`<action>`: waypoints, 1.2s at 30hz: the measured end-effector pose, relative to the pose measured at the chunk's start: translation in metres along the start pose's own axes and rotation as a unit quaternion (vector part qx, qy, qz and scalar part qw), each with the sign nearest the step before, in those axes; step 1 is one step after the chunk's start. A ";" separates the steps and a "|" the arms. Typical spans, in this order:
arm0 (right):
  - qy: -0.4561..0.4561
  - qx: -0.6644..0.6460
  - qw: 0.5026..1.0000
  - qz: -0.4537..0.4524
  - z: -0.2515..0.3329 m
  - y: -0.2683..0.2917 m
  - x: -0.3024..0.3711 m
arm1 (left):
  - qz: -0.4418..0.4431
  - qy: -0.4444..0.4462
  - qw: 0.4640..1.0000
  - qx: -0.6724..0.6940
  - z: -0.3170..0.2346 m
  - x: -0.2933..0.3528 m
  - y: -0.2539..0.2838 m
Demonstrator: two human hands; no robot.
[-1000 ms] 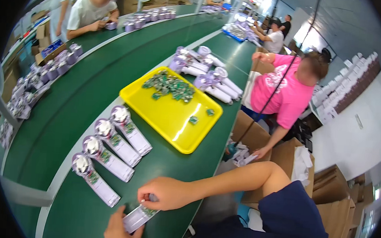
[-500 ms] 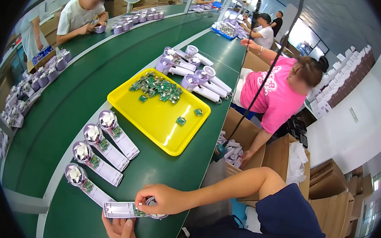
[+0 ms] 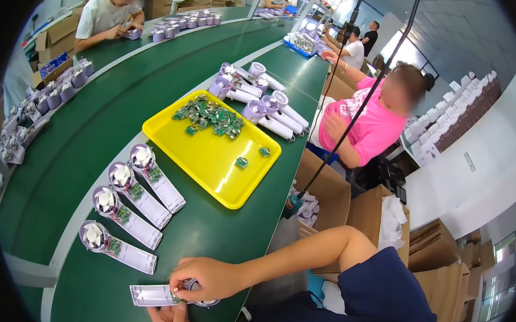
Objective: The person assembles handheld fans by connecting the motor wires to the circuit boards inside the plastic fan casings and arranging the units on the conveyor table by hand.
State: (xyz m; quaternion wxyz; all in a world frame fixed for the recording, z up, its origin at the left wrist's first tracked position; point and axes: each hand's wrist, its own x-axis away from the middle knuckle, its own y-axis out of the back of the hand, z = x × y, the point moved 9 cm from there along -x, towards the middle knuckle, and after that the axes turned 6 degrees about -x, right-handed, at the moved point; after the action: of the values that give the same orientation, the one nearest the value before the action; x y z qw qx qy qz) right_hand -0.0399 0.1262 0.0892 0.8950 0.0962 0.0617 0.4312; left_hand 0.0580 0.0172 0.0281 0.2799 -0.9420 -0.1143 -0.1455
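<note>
We grip w/ both hands, right hand & left hand, pale lilac plastic handheld fan body on green conveyor table

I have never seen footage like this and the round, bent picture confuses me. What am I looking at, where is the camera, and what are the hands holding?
The camera sits on a person's head and looks down, and its wide lens bends straight edges. There is no machine here, only that person's bare hands. The right hand and left hand together hold a small handheld fan part on a green workbench. Four similar fan parts lie in a row beside a yellow tray holding small green circuit boards. Other people work nearby.
</note>
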 end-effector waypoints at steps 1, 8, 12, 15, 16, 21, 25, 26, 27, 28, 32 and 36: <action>0.006 0.007 1.000 0.000 0.004 0.004 0.000 | 0.001 0.000 1.000 0.002 -0.002 -0.001 -0.003; 0.034 0.092 0.994 0.043 0.017 0.002 -0.003 | -0.055 -0.055 0.996 -0.044 0.001 0.003 0.009; 0.003 0.199 0.979 0.045 0.023 0.018 -0.005 | -0.018 -0.034 0.996 -0.078 0.005 0.001 -0.004; 0.017 0.255 0.965 0.056 0.040 0.026 -0.009 | 0.021 -0.031 0.999 -0.025 0.000 -0.002 -0.020; 0.021 0.272 0.960 0.067 0.044 0.025 -0.011 | 0.032 -0.021 0.999 -0.031 -0.004 -0.001 -0.024; 0.022 0.368 0.921 0.130 0.049 0.012 -0.023 | 0.020 -0.009 1.000 -0.002 -0.008 -0.003 -0.021; 0.034 0.408 0.899 0.155 0.060 0.001 -0.028 | 0.029 0.008 1.000 0.007 -0.008 -0.005 -0.023; 0.037 0.427 0.887 0.172 0.062 -0.002 -0.028 | 0.031 0.016 0.999 0.007 -0.006 -0.004 -0.023; 0.039 0.447 0.873 0.190 0.063 -0.006 -0.028 | 0.033 0.023 0.999 0.008 -0.005 -0.003 -0.024; 0.038 0.447 0.871 0.199 0.065 -0.008 -0.028 | 0.029 0.025 0.999 0.008 -0.006 -0.003 -0.024; 0.033 0.457 0.860 0.225 0.065 -0.015 -0.030 | 0.030 0.041 0.999 -0.003 -0.008 -0.002 -0.024; 0.019 0.464 0.851 0.244 0.062 -0.020 -0.033 | 0.026 0.035 0.999 0.005 -0.006 -0.002 -0.021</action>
State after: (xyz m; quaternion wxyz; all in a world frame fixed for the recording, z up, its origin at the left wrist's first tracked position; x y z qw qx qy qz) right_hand -0.0329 0.0804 0.1461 0.6110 0.5038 0.2460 0.5589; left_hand 0.0489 0.0313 0.0425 0.2918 -0.9377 -0.0803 -0.1708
